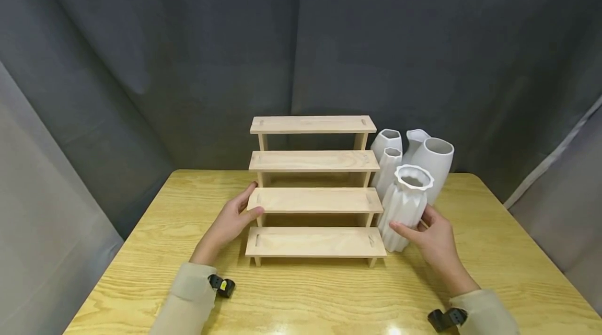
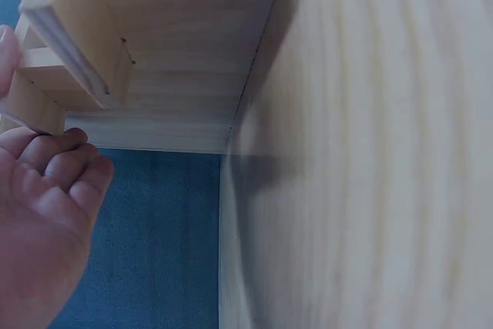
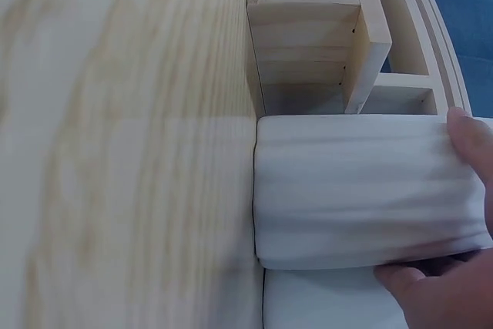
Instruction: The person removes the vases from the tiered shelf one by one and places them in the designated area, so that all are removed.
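the ribbed white vase [image 1: 405,208] stands upright on the wooden table [image 1: 141,267], its long axis vertical, just off the right end of the four-step wooden riser [image 1: 314,191]. from the riser's middle it sits at about 3 o'clock, beside the two lowest steps, touching or nearly touching their ends; the head view cannot settle which. the right hand [image 1: 435,241] is by far the nearer one: it lies at the vase's 4 o'clock, fingers pointing toward 10 o'clock. its fingers are spread and curled round the lower body, the thumb on the near face and the rest wrapping the far right side. in the right wrist view a fingertip [image 3: 470,140] and the thumb [image 3: 400,276] press on the ribbed wall from opposite sides, so the vase is gripped, its base on the table.

the left hand [image 1: 230,222] is at the riser's 9 o'clock, well apart from the vase. its fingers are loosely parted, the thumb lying on the left end of the second step from the bottom, the other fingers behind that end, steadying it.

four more white vases [image 1: 425,154] cluster at the ribbed one's 12 o'clock, close behind it.
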Available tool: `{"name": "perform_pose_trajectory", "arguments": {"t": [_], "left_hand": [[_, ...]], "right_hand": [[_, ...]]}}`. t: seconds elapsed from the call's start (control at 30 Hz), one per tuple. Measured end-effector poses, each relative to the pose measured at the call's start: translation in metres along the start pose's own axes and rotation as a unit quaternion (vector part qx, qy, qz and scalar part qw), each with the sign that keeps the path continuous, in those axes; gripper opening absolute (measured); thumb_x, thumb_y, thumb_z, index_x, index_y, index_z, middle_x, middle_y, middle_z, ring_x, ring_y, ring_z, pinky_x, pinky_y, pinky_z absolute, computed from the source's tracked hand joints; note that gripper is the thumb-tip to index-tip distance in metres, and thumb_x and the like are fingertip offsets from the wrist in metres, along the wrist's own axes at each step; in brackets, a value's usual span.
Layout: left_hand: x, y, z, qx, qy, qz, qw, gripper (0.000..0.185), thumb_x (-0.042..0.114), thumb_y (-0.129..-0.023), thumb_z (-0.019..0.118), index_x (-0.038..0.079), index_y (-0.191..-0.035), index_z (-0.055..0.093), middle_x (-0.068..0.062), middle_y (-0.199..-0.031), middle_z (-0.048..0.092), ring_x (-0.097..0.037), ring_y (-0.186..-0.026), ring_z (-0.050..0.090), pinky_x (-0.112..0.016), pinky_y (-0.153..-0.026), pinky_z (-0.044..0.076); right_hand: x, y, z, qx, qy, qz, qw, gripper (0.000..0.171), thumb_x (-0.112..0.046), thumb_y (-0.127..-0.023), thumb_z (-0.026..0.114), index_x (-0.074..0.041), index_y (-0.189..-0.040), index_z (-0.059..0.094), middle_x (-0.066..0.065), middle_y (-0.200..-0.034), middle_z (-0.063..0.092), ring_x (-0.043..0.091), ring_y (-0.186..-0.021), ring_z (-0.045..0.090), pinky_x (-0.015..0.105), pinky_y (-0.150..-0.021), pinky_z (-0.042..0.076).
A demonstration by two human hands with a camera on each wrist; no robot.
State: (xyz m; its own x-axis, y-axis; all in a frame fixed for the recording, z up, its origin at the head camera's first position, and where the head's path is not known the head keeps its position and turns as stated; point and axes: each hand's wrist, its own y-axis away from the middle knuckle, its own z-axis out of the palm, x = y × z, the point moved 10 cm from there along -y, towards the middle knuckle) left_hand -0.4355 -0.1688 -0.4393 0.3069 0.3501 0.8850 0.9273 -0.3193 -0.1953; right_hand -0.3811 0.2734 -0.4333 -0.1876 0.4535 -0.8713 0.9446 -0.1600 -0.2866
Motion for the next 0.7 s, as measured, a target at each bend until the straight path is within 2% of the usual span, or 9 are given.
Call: {"name": "perform_pose_trajectory", "arguments": {"t": [0.17,0.37,0.6,0.7], "left_hand": [[0.000,-0.001,0.000,0.001,0.000,-0.002,1.0000,0.080,0.038,-0.097,0.063,0.010,-0.159,0.020,-0.005,-0.162,0.018,-0.029,-0.145,0.024,-0.048,-0.114,0.027],[0.000,-0.001,0.001,0.003,0.005,-0.004,1.0000,0.082,0.039,-0.096,0.064,0.010,-0.159,0.020,-0.004,-0.162,0.018,-0.028,-0.146,0.023,-0.048,-0.114,0.027],[0.001,0.000,0.001,0.001,0.000,0.000,1.0000,0.082,0.039,-0.096,0.064,0.009,-0.158,0.020,-0.007,-0.163,0.017,-0.029,-0.146,0.022,-0.048,-0.115,0.025],[0.001,0.000,0.000,0.002,0.000,-0.001,1.0000,0.082,0.040,-0.097,0.064,0.009,-0.159,0.019,-0.005,-0.163,0.017,-0.028,-0.146,0.022,-0.048,-0.115,0.025]], "right_hand": [[0.000,-0.001,-0.001,-0.007,0.015,-0.009,1.000,0.070,-0.026,-0.078,0.087,-0.004,-0.136,0.055,0.016,-0.130,0.058,0.008,-0.113,0.053,0.009,-0.085,0.045],[0.001,-0.001,-0.002,-0.014,-0.006,-0.003,1.000,0.070,-0.027,-0.080,0.085,-0.004,-0.138,0.054,0.016,-0.134,0.057,0.016,-0.118,0.054,0.011,-0.086,0.047],[0.009,-0.001,-0.007,-0.013,-0.056,0.018,0.998,0.073,-0.023,-0.084,0.082,0.001,-0.144,0.049,0.021,-0.137,0.055,0.003,-0.114,0.056,0.013,-0.087,0.048],[0.010,-0.003,-0.008,-0.009,-0.061,0.015,0.998,0.074,-0.022,-0.082,0.083,0.002,-0.144,0.048,0.022,-0.136,0.055,0.005,-0.113,0.057,0.014,-0.087,0.049]]}}
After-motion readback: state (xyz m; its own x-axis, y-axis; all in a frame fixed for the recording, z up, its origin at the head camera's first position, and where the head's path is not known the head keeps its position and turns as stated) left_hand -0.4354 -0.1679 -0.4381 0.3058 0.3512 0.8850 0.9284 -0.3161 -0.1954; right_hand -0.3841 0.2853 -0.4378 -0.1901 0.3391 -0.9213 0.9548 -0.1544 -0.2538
